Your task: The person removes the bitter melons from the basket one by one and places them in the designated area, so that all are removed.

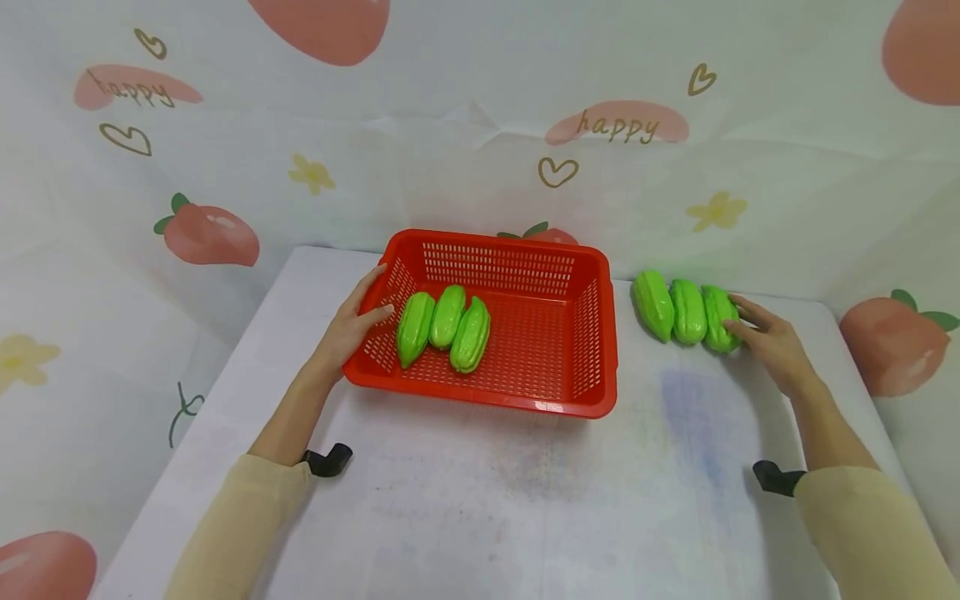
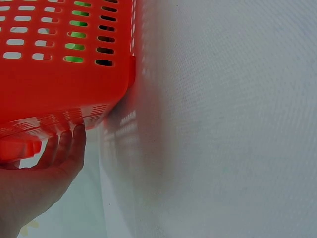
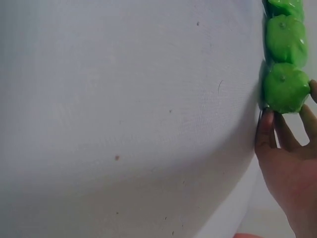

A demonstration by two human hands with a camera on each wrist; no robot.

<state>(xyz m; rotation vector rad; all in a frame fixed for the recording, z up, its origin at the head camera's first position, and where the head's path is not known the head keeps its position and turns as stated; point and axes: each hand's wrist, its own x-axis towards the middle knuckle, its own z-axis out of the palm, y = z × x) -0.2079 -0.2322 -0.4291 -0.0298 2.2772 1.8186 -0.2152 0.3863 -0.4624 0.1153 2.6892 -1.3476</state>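
My left hand (image 1: 348, 329) grips the left rim of a red plastic basket (image 1: 525, 408), thumb over the rim and fingers along the outer wall. In the left wrist view, the fingers (image 2: 78, 148) press against the basket's slotted side. Inside the basket, towards the left, lie three glossy green ribbed fruits (image 1: 447, 317), like star fruits. To the basket's right, three more sit side by side on the table. My right hand (image 1: 776, 350) holds the rightmost green star fruit (image 1: 718, 319) between thumb and fingers. The right wrist view shows its rounded lobed end (image 3: 286, 89) against the fingertips.
Two green star fruits (image 1: 688, 312) stand close beside the held one. The white table (image 1: 480, 517) meets a printed cloth backdrop (image 1: 450, 125) at its back edge. A black wrist strap piece (image 1: 330, 460) juts from each wrist.
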